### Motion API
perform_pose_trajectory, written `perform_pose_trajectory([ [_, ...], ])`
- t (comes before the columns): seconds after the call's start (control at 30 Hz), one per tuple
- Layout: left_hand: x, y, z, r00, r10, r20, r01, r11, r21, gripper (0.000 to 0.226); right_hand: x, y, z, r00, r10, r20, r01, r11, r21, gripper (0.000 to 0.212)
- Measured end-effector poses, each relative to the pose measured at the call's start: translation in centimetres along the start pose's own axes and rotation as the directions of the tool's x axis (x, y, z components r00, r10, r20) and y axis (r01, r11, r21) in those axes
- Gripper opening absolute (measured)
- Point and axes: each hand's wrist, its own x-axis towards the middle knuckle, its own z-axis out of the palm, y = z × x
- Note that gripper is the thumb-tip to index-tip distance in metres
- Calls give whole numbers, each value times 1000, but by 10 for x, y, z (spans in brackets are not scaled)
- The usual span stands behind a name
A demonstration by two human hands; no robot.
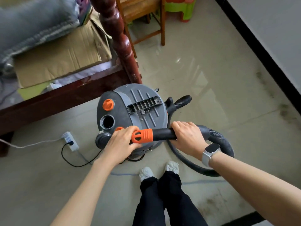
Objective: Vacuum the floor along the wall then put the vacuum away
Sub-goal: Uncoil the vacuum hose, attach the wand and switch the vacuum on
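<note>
1. Head view shows your left hand (121, 142) curled over the orange collar (142, 136) and your right hand (187, 136) wrapped round the black tube (162, 133) just beside it; both are clamped on the same wand, close together, held across the top of the vacuum (132, 110).
2. The vacuum stands on the floor (211, 95) just in front of your feet, beside the bed frame (53, 98), well apart from the wall (268, 30) on your right.
3. If you are twisting the collar to join or part the pieces, I judge a sudden release could jerk the tube loose; keep the right-hand grip firm.
4. The hose (218, 141) loops on the floor by your right foot. Step back carelessly and you could trip or tip the canister.
5. The cord (65, 154) runs from the power strip (70, 141) to the vacuum, slack on the floor near your left foot. Pulling the vacuum toward the wall may drag the plug out or tug the strip.
6. Dark marks along the black skirting (260, 51) suggest grime there that a quick pass might miss.
7. An open round port (107, 122) on the lid faces up; whether it should be capped I cannot tell.
</note>
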Motion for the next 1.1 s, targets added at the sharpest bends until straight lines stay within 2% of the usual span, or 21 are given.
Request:
perform_pose_trajectory([
  [0.07, -3, 5, 7, 1000, 6, -6, -7, 998, -69, 51, 1, -11, 1, 996, -86, -25, 86, 996, 9, 26],
  [0.13, -6, 12, 14, 999, 35, -10, -36, 995, -98, 66, 6, -24, 4, 979, -204, 23, 205, 979, -15, 46],
  [0.2, -7, 15, 17, 998, 55, -26, -57, 993, -99, 79, 12, -32, 11, 959, -265, 104, 268, 963, -21, 57],
  [0.27, -7, 7, 21, 987, 100, -125, -107, 993, -56, 74, 16, -32, 11, 952, -229, 202, 240, 970, -32, 53],
  [0.37, -16, -6, 30, 902, 122, -414, -153, 987, -41, 48, 14, -29, 11, 969, -162, 189, 159, 987, 31, 54],
  [0.43, -23, -13, 35, 815, -6, -579, -105, 982, -159, 34, 14, -24, 7, 980, -111, 164, 102, 993, 57, 60],
  [0.47, -25, -17, 37, 779, -101, -618, -64, 969, -239, 31, 15, -23, 5, 985, -82, 150, 72, 995, 67, 61],
  [0.6, -16, -40, 46, 630, -456, -629, 94, 849, -521, 22, 26, -21, -10, 998, 53, 46, -58, 993, 101, 47],
  [0.63, -10, -45, 46, 618, -499, -607, 127, 826, -550, 19, 31, -21, -13, 994, 105, 34, -108, 987, 121, 42],
  [0.67, -4, -50, 47, 645, -505, -573, 158, 822, -547, 15, 37, -21, -16, 986, 163, 47, -168, 977, 132, 38],
  [0.73, 7, -63, 51, 763, -453, -461, 218, 852, -476, 9, 50, -22, -21, 961, 254, 107, -265, 957, 115, 31],
  [0.8, 16, -74, 54, 855, -415, -312, 271, 869, -413, 16, 58, -25, -22, 947, 290, 141, -305, 947, 99, 29],
  [0.9, 22, -90, 57, 913, -335, -230, 280, 929, -244, 27, 59, -29, -19, 942, 306, 141, -319, 944, 85, 41],
  [1.03, 30, -101, 52, 962, -116, -248, 106, 993, -54, 27, 55, -32, -16, 952, 287, 106, -295, 954, 60, 38],
  [1.1, 34, -104, 49, 976, -32, -215, 35, 999, 12, 31, 57, -35, -17, 944, 312, 103, -319, 946, 62, 33],
])
